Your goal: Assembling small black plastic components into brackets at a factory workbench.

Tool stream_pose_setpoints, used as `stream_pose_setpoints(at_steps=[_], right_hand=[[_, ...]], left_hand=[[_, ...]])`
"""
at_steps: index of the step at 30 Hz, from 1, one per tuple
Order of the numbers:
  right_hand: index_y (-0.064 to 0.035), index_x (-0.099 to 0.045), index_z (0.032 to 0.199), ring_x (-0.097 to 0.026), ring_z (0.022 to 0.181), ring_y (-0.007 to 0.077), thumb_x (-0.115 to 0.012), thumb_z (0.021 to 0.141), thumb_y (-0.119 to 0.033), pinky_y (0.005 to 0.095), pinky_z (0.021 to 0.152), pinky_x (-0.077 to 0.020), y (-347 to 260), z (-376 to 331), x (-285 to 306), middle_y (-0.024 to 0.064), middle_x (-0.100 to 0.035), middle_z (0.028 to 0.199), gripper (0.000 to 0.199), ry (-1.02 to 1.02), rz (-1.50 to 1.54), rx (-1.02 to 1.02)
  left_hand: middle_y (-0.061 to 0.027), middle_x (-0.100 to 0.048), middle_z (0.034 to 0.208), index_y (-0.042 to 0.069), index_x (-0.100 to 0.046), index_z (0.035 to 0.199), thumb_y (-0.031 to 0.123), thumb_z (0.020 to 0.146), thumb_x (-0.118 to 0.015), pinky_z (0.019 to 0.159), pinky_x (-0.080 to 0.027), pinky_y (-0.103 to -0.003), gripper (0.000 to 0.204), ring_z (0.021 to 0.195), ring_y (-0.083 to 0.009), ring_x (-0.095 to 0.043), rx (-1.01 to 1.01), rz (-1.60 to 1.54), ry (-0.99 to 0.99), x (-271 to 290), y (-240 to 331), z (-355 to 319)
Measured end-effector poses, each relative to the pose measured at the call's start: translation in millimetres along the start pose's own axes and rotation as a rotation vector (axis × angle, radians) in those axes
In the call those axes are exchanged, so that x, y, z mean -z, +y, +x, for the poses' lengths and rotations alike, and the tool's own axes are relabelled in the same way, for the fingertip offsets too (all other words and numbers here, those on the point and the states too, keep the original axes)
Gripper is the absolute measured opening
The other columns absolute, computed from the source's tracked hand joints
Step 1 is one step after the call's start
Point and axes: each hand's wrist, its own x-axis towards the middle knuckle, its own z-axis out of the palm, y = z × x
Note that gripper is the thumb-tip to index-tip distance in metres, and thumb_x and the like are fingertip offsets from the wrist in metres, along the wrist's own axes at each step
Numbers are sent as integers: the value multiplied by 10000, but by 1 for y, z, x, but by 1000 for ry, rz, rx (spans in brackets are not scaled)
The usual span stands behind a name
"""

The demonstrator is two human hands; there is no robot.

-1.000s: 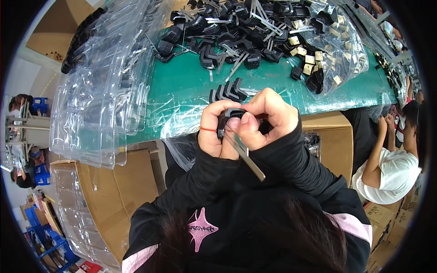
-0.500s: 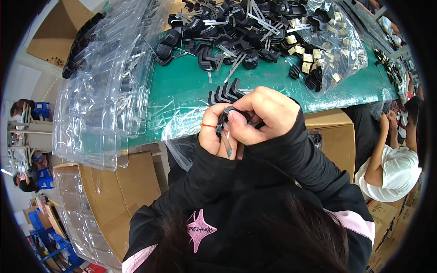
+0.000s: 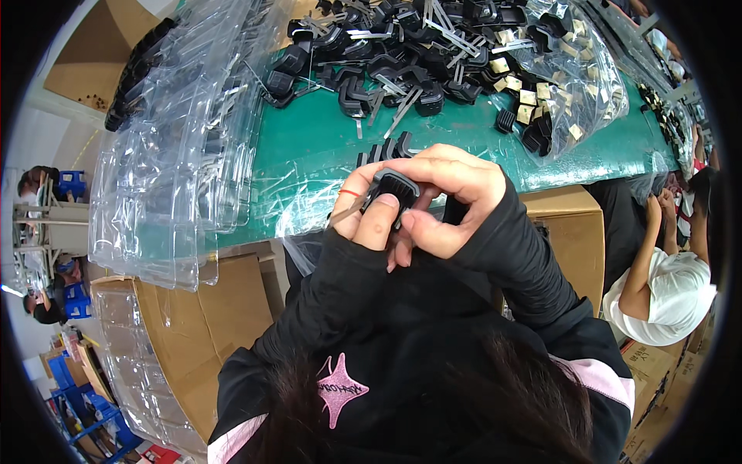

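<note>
Both hands up close over the green table (image 3: 309, 155), left hand (image 3: 367, 220) and right hand (image 3: 444, 201) pinching one small black plastic handle (image 3: 393, 188) between fingertips, clear blister trays (image 3: 178, 155) stacked left, heap of black parts (image 3: 402, 54) beyond, cardboard boxes (image 3: 193, 325) below

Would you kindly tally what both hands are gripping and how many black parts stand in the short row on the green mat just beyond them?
Black ribbed plastic part held between left hand and right hand: 1
Black parts in the row on the mat: about 4
Total: about 5
</note>
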Motion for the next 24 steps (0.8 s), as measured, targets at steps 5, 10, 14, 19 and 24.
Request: stream_pose_setpoints(at_steps=[5,10,14,19,24], right_hand=[[5,-627,1072,-586,598,99,-628,718,-4,207,608,-485,-4,-6,2,84,-610,843,354,5,52,-120],[15,-644,980,-576,572,86,-642,753,-22,206,552,-463,-17,-9,0,63,-611,766,230,19,-76,-237],[-9,-621,893,-574,544,168,-661,728,-24,267,530,-469,-7,-19,-10,82,-603,703,170,106,-309,20],[-51,-632,977,-589,864,245,-709,650,-61,355,696,-483,-4,-41,3,82,-607,989,336,-42,-464,541],[-89,-634,903,-551,836,197,-620,675,-134,341,726,-410,-8,-59,12,32,-612,963,233,-160,-681,643]], left_hand=[[-20,-498,654,7,-445,1170,173,937,-400,406,-365,-182,290,453,-49,-418,-3,47,-99,4,-1,3],[-12,-510,671,36,-426,1228,160,959,-380,440,-381,-187,300,485,-41,-434,5,243,-78,3,-6,1],[-49,-580,829,25,-452,1196,117,942,-411,590,-414,-205,274,651,-59,-507,-353,336,-31,6,-41,2],[-29,-517,755,107,-367,1289,14,875,-371,466,-393,-206,424,525,-60,-457,373,185,-295,29,-18,-12],[-19,-463,654,141,-221,1389,91,903,-419,370,-317,-199,528,425,-63,-387,756,-32,-518,27,-1,-13]])
